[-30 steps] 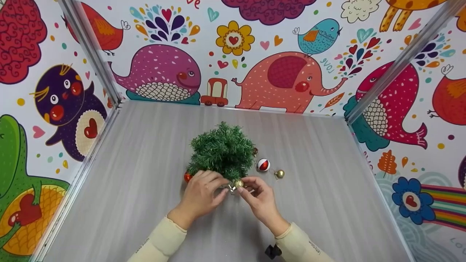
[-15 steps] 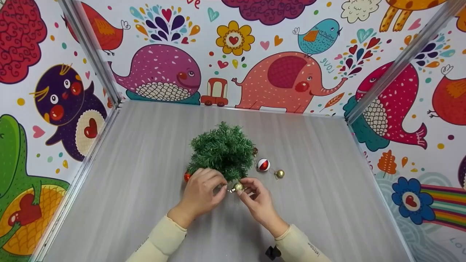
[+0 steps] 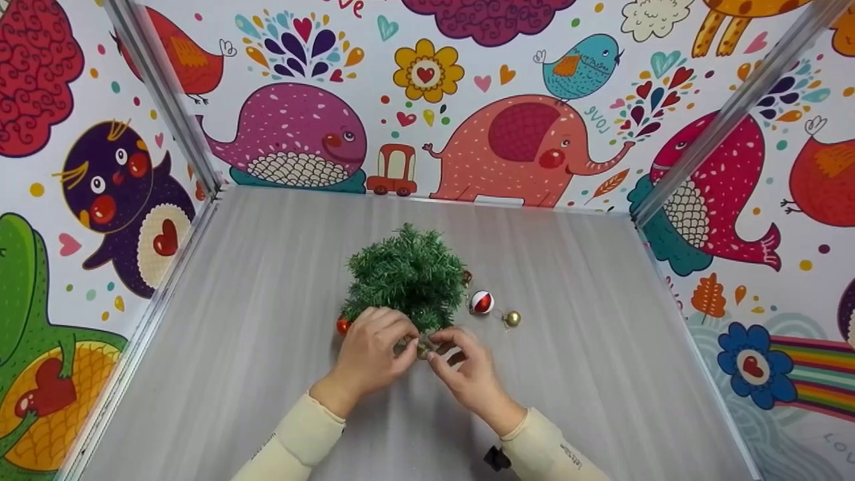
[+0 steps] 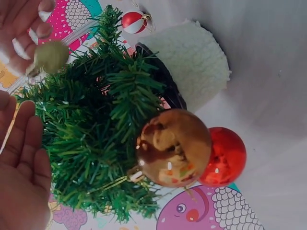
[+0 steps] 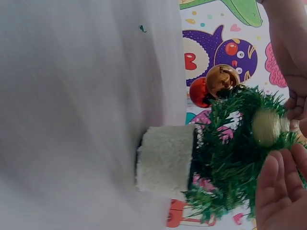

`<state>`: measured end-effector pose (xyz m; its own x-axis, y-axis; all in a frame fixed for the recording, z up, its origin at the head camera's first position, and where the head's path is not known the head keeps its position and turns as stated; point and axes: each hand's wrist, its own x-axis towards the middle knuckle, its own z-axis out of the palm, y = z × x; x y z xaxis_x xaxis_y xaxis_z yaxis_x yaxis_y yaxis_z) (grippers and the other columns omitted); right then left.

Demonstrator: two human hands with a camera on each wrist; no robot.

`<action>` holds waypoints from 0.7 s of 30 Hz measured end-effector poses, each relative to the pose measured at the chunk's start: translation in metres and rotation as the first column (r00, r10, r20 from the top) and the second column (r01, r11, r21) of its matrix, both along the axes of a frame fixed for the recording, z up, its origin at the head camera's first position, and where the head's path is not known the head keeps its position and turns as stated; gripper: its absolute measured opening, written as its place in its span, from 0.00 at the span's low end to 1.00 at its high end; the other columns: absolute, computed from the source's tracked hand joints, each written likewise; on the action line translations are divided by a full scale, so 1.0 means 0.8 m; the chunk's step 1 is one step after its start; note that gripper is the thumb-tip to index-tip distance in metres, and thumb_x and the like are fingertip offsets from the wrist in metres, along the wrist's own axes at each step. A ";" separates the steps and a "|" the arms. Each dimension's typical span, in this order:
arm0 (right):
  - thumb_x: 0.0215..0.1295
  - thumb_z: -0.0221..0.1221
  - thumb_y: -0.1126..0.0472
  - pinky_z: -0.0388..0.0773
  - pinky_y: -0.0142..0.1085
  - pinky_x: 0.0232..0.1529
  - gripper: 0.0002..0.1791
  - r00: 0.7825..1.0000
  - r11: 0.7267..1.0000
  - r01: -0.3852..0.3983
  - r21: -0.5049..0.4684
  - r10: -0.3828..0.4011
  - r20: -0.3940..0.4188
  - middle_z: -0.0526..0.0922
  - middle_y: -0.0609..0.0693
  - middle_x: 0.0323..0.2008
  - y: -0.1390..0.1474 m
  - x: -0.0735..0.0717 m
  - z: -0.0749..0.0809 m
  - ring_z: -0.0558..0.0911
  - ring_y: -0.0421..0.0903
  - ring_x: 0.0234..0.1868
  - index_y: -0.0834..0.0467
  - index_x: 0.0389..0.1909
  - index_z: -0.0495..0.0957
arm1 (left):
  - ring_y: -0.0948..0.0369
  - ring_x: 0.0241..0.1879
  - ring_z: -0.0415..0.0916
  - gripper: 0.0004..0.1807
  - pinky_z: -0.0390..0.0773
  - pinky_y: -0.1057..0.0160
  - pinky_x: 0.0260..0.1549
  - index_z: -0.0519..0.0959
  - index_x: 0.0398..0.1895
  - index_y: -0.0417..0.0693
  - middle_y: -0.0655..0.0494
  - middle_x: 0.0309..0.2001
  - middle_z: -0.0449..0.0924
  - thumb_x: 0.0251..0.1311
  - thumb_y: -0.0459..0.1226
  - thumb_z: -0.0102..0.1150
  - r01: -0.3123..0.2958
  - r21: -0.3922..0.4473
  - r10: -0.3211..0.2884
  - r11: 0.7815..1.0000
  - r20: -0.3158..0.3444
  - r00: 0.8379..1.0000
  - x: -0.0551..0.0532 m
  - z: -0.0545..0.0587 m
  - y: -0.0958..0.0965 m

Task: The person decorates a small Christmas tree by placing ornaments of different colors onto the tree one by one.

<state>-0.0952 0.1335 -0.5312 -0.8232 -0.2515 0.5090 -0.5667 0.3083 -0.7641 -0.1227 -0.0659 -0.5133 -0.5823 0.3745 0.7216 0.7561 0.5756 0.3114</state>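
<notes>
A small green Christmas tree stands on the table, its white fuzzy pot visible in both wrist views. In front of it a glittery gold bauble is between the two hands, blurred in the right wrist view. My left hand pinches the bauble's gold string between thumb and fingertips. The thumb and forefinger of my right hand pinch the bauble near its cap; the exact contact is partly hidden. A shiny copper-gold bauble and a red bauble hang on the tree's left side.
Right of the tree lie a red-and-white bauble, a small gold bauble and a brown bauble, partly behind the branches. Walls with printed cartoon animals enclose the table at the back and both sides. A black object sits by the right sleeve.
The right hand has moved slightly left and closer to the left hand, bringing the glittery gold bauble with it. The left hand has barely moved; the tree stays in place.
</notes>
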 end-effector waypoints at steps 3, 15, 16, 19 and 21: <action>0.57 0.68 0.71 0.80 0.35 0.26 0.14 0.990 0.997 0.051 0.061 -0.043 -0.131 0.81 0.49 0.40 -0.002 -0.007 -0.010 0.82 0.45 0.34 0.57 0.43 0.82 | 0.62 0.32 0.77 0.01 0.76 0.59 0.35 0.82 0.26 0.52 0.63 0.30 0.80 0.52 0.36 0.64 0.001 0.004 -0.001 1.000 -0.002 1.000 0.000 0.000 0.000; 0.60 0.67 0.69 0.78 0.27 0.29 0.08 0.947 0.994 0.087 0.061 -0.064 -0.316 0.81 0.44 0.33 -0.010 -0.019 -0.011 0.81 0.40 0.30 0.53 0.35 0.83 | 0.62 0.33 0.76 0.03 0.75 0.60 0.36 0.83 0.28 0.52 0.64 0.31 0.81 0.56 0.39 0.62 -0.006 -0.036 0.007 0.999 0.021 1.000 0.002 0.004 0.001; 0.59 0.67 0.70 0.77 0.26 0.29 0.08 0.948 0.995 0.086 0.048 -0.067 -0.310 0.81 0.45 0.33 -0.010 -0.019 -0.010 0.81 0.41 0.30 0.54 0.35 0.83 | 0.62 0.33 0.76 0.02 0.75 0.60 0.36 0.83 0.28 0.52 0.64 0.31 0.80 0.56 0.38 0.63 -0.012 -0.039 0.013 0.999 0.017 1.000 0.002 0.005 0.001; 0.56 0.66 0.75 0.76 0.24 0.29 0.09 0.953 0.996 0.086 0.020 -0.076 -0.293 0.81 0.49 0.31 -0.011 -0.015 0.005 0.81 0.43 0.28 0.58 0.33 0.83 | 0.61 0.32 0.76 0.02 0.75 0.59 0.36 0.82 0.27 0.52 0.64 0.30 0.80 0.55 0.37 0.63 -0.035 -0.054 0.035 0.998 0.006 0.999 0.000 0.007 0.001; 0.56 0.66 0.76 0.76 0.24 0.29 0.09 0.955 0.996 0.092 0.013 -0.085 -0.285 0.81 0.50 0.31 -0.012 -0.014 0.012 0.80 0.44 0.28 0.59 0.32 0.83 | 0.61 0.32 0.76 0.01 0.75 0.59 0.35 0.82 0.26 0.52 0.63 0.30 0.79 0.53 0.36 0.64 -0.048 -0.059 0.048 0.997 -0.004 0.999 -0.001 0.008 0.002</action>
